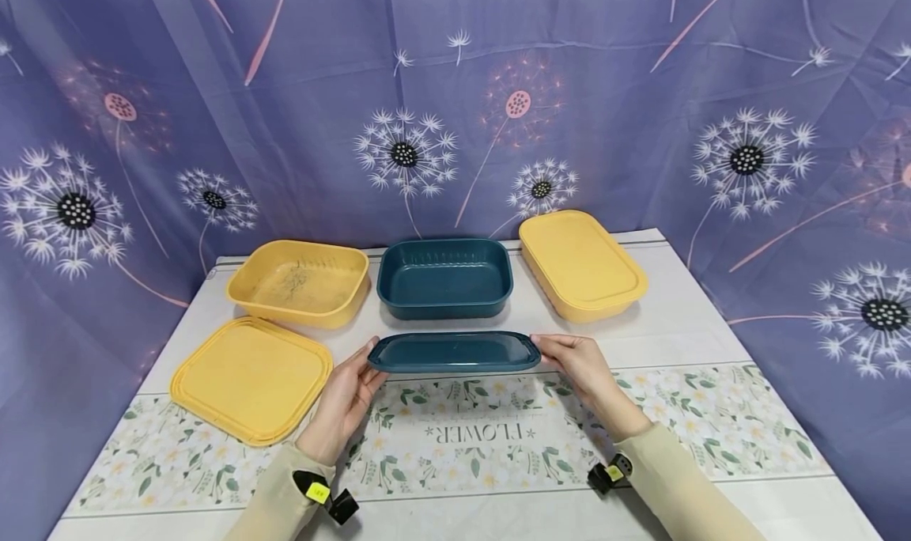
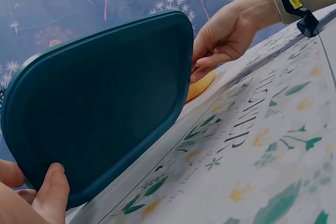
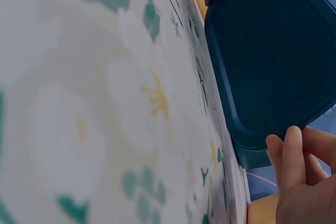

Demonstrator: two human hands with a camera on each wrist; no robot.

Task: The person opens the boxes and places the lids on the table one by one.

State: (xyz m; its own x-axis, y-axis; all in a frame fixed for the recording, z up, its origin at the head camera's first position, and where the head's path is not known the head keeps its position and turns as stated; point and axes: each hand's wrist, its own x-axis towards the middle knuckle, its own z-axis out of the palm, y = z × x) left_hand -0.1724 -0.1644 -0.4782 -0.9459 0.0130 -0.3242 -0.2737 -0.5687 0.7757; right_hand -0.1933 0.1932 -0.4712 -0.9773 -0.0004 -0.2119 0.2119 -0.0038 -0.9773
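A dark teal lid is held up between both hands, tilted so the head view sees it nearly edge-on. My left hand grips its left end, the thumb lying along the face in the left wrist view. At the other end my right hand pinches the rim, fingertips at the edge in the right wrist view. Just beyond the lid stands the matching teal container, uncovered, its inside showing.
At the back left stands an uncovered yellow container. In front of it lies a yellow lid. A yellow container with its lid on stands at the back right. A flower-printed cloth covers the table; a purple dandelion curtain hangs behind.
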